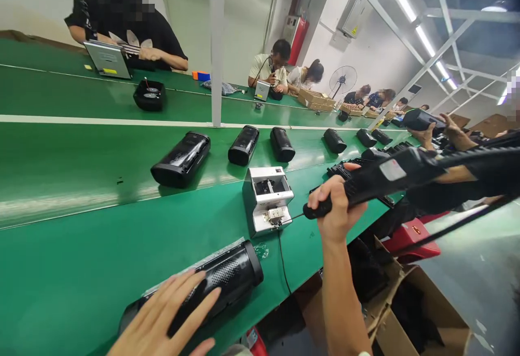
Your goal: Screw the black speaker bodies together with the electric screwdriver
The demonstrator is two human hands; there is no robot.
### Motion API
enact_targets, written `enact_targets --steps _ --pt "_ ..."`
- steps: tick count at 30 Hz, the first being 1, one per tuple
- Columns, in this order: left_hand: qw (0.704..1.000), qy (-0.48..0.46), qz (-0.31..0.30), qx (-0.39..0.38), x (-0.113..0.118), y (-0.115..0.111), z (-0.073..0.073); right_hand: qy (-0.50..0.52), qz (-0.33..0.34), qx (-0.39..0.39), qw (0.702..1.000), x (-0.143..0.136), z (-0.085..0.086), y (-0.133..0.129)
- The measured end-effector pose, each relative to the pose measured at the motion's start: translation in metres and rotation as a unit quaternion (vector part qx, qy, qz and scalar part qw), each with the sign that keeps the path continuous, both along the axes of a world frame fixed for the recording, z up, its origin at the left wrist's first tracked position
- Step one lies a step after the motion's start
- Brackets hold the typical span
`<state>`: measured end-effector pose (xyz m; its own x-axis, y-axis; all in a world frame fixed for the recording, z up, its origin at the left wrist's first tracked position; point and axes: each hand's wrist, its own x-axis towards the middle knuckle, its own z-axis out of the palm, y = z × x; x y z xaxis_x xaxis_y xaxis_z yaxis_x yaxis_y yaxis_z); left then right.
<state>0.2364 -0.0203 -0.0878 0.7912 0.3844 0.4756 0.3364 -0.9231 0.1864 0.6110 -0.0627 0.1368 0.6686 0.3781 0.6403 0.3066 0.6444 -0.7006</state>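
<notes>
My right hand [335, 209] is wrapped round a black electric screwdriver [377, 177] with a cable at its rear end. Its thin bit points left and reaches the front of a white screw feeder box [270, 199]; whether it touches a screw is too small to tell. Fingers spread, my left hand [170, 307] lies over a glossy black housing [231, 277] with a perforated grille. That housing lies on its side on a pale sheet at the bench's near edge, its left part partly hidden by my hand.
Several similar black housings, one nearest at left [181, 158], stand along the green bench [81, 258]. A cable [283, 264] runs from the feeder over the edge. Cardboard boxes [422, 312] and a red stool [414, 239] are below right. A co-worker's hands [459, 134] hold another housing.
</notes>
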Motion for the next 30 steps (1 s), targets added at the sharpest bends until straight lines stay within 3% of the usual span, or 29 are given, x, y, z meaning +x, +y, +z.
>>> enact_targets --steps 1,3,6,10,15,21,26,30 --pt "1.000 -0.002 -0.012 0.028 0.022 0.001 0.018 -0.003 0.008 -0.010 1.000 0.001 -0.002 0.011" --pt "0.998 -0.017 -0.033 0.044 0.058 0.003 0.039 -0.010 0.023 -0.027 0.999 0.002 -0.009 0.026" --pt "0.999 -0.023 -0.032 -0.003 0.082 0.006 0.046 -0.023 0.035 -0.060 0.997 -0.001 -0.022 0.036" --pt "0.999 -0.030 -0.030 -0.022 0.080 0.004 0.050 -0.028 0.046 -0.099 0.994 -0.008 -0.031 0.030" --pt "0.999 -0.038 -0.032 -0.011 0.080 -0.005 0.056 -0.015 0.069 -0.140 0.988 -0.011 -0.016 0.009" --pt "0.999 -0.046 -0.015 0.006 0.083 -0.007 0.058 -0.022 0.005 -0.067 0.998 -0.006 0.001 0.017" --pt "0.998 -0.062 -0.024 0.019 0.085 -0.005 0.068 -0.013 0.006 -0.104 0.995 -0.004 -0.016 0.035" --pt "0.998 -0.059 -0.021 0.019 0.087 -0.006 0.072 0.000 0.044 -0.165 0.985 -0.006 -0.030 0.026"
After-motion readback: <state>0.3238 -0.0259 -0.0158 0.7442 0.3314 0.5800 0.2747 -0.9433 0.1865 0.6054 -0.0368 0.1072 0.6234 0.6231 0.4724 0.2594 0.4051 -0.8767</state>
